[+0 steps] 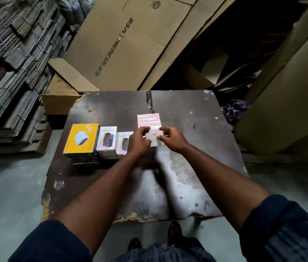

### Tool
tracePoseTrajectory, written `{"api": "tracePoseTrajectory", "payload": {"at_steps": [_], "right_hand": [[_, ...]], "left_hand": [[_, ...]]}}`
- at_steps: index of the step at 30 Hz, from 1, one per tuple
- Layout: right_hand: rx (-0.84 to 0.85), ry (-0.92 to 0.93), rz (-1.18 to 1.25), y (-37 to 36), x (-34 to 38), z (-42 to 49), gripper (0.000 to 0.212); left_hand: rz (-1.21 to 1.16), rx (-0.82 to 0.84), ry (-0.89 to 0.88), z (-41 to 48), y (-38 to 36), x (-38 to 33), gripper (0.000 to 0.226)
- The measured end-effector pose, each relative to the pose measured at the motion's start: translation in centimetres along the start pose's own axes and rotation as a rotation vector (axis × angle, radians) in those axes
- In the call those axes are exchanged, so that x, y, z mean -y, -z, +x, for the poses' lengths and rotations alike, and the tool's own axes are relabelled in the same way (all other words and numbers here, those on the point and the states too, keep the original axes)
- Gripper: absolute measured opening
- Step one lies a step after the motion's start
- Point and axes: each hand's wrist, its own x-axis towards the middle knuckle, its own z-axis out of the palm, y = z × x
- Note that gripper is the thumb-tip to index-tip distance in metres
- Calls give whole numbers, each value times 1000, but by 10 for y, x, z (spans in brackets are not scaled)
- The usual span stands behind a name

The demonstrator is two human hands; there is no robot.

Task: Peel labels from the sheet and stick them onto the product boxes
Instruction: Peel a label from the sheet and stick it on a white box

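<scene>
A worn dark table (196,120) stands in a dim storeroom crowded with cardboard. At its middle, the left hand (140,141) and right hand (173,139) share a grip on a small white box (155,143), fingers curled round its ends and lifting it just above the table. A pink label (154,132) sits at the box's upper edge; which fingertip presses it I cannot tell.

The label looks only partly pressed down, so it could set crooked, crease, or cling to a finger and lift off. The label sheet (148,120) lies loose just behind the hands, and a knuckle might drag it.

To the left, a yellow box (81,138) and two white boxes (107,140) stand in a row. Large cartons (130,44) lean behind, and bundled flat cardboard (13,72) is stacked at the left on a grey floor (7,186).
</scene>
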Motion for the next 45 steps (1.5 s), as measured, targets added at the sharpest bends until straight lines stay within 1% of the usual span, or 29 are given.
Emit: {"api": "tracePoseTrajectory", "payload": {"at_steps": [3, 9, 13, 17, 21, 24, 26, 28, 32, 35, 38, 40, 43, 45], "right_hand": [[75, -14, 7, 13, -22, 4, 36], [192, -20, -10, 37, -58, 11, 26], [216, -19, -10, 45, -75, 18, 24], [229, -57, 31, 43, -88, 20, 29], [223, -39, -9, 46, -85, 28, 31], [258, 23, -52, 50, -75, 34, 35], [309, 41, -76, 48, -72, 36, 38], [330, 48, -70, 44, -73, 38, 37], [323, 60, 55, 46, -71, 46, 37], [342, 15, 152, 43, -73, 50, 36], [323, -35, 219, 39, -79, 53, 20], [288, -71, 231, 38, -81, 54, 10], [229, -93, 200, 36, -79, 55, 14], [222, -99, 185, 34, -77, 55, 14]], "left_hand": [[-1, -4, 16, 2, -18, -7, 43], [53, 65, 92, 9, -52, -12, 39], [91, 59, 128, 11, -72, -14, 37], [80, 36, 151, 13, -83, -11, 35], [76, 18, 154, 20, -86, -12, 33], [64, 32, 171, 22, -85, -13, 40], [4, 34, 198, 21, -85, -10, 50], [-42, 35, 215, 20, -85, -8, 53], [-89, 19, 218, 23, -84, -3, 53], [-107, 27, 223, 25, -83, -2, 52], [-121, 43, 223, 26, -82, 0, 50], [-119, 46, 222, 26, -82, 2, 50], [-109, 49, 222, 25, -82, 1, 49], [-120, 54, 231, 24, -82, 0, 49]]}}
